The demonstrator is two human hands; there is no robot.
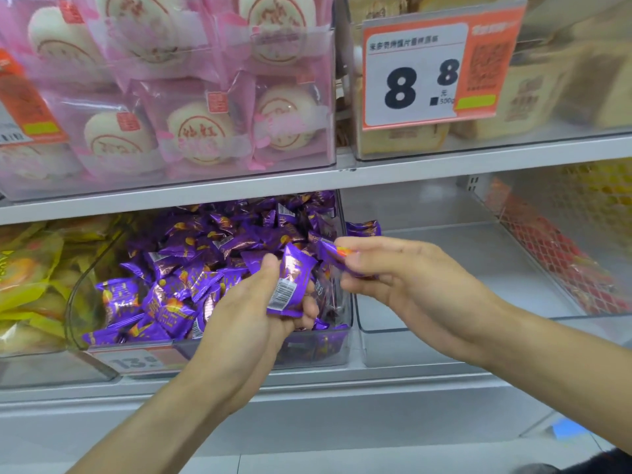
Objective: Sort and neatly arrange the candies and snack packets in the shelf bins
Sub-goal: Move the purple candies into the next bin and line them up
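Observation:
A clear bin [212, 350] on the lower shelf is heaped with small purple candy packets [191, 254]. My left hand [253, 309] reaches into its right front corner and grips one purple packet [290, 282] with the barcode side facing me. My right hand [403, 275] hovers over the bin's right wall and pinches another purple packet [333, 253] between thumb and fingers. One more purple packet [364, 228] lies at the back of the neighbouring clear bin [427, 328] on the right.
Yellow snack packets [30, 278] fill the bin to the left. Red-netted packets [561, 254] sit in a bin at far right. On the upper shelf are pink-wrapped pastries [205, 114], beige boxed cakes [533, 94] and a price tag [431, 70] reading 8.8.

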